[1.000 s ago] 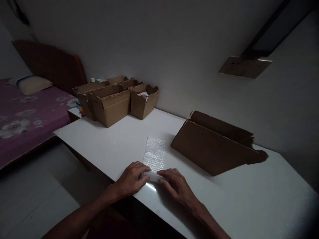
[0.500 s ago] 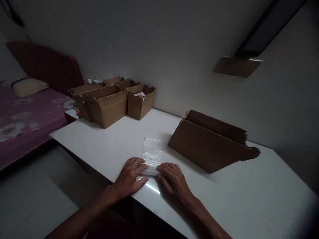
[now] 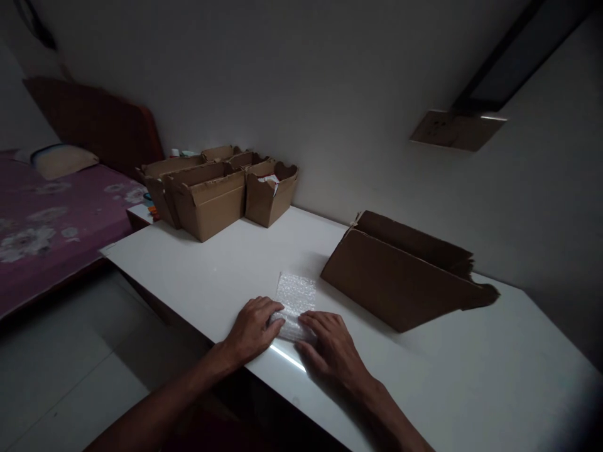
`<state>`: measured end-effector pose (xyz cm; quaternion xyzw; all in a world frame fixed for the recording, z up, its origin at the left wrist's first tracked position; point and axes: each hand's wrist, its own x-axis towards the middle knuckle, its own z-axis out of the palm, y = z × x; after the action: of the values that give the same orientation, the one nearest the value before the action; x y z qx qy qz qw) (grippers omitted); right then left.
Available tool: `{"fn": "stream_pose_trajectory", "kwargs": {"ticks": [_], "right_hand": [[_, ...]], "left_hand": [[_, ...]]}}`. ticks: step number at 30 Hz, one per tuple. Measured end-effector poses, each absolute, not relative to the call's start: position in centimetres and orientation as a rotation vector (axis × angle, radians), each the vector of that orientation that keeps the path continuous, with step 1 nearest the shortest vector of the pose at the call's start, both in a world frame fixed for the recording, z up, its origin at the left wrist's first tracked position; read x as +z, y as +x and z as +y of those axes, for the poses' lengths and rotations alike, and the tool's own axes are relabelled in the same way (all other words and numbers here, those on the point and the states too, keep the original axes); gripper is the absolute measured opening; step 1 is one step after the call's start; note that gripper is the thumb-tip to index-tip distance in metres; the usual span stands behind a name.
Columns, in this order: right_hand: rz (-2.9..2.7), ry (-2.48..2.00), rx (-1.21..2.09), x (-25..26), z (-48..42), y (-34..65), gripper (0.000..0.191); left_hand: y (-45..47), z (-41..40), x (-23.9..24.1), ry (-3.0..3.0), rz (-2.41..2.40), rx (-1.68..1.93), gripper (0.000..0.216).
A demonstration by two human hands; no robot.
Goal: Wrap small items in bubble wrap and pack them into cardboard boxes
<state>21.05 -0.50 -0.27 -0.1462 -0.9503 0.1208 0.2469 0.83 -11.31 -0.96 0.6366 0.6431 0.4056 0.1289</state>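
Observation:
A small piece of clear bubble wrap [image 3: 296, 292] lies on the white table near its front edge. Its near part is folded or rolled into a thicker strip, while the far part lies flat. My left hand [image 3: 255, 326] grips the left end of that strip between fingers and thumb. At the right end, my right hand [image 3: 332, 345] holds the strip with curled fingers, the thumb lower down by the near edge. Whether anything is wrapped inside the strip cannot be made out.
A large cardboard box [image 3: 396, 276] lies tilted on the white table [image 3: 471, 370] to the right. Several cardboard bins [image 3: 219, 204] stand together at the back left, one holding something white and red. A bed [image 3: 66, 213] is at the far left; a wall socket plate [image 3: 456, 130] hangs above.
The flat part of the bubble wrap has become shorter as its near strip turned over away from me. My left thumb has moved up onto the strip. The view has shifted slightly.

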Motion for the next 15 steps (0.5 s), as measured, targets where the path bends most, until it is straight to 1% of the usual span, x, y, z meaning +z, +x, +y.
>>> {"fn": "stream_pose_trajectory", "kwargs": {"ticks": [5, 10, 15], "right_hand": [[-2.579, -0.464, 0.417, -0.5, -0.6, 20.9, 0.028], [-2.559, -0.462, 0.560, 0.1, -0.6, 21.1, 0.020], [-2.537, -0.469, 0.592, 0.3, -0.6, 21.1, 0.019]], "left_hand": [[0.9, -11.7, -1.6, 1.994, 1.791, 1.222, 0.032], [0.9, -12.4, -1.4, 2.009, 1.766, 1.170, 0.033], [1.0, -12.9, -1.6, 2.049, 1.759, 1.106, 0.044]]}}
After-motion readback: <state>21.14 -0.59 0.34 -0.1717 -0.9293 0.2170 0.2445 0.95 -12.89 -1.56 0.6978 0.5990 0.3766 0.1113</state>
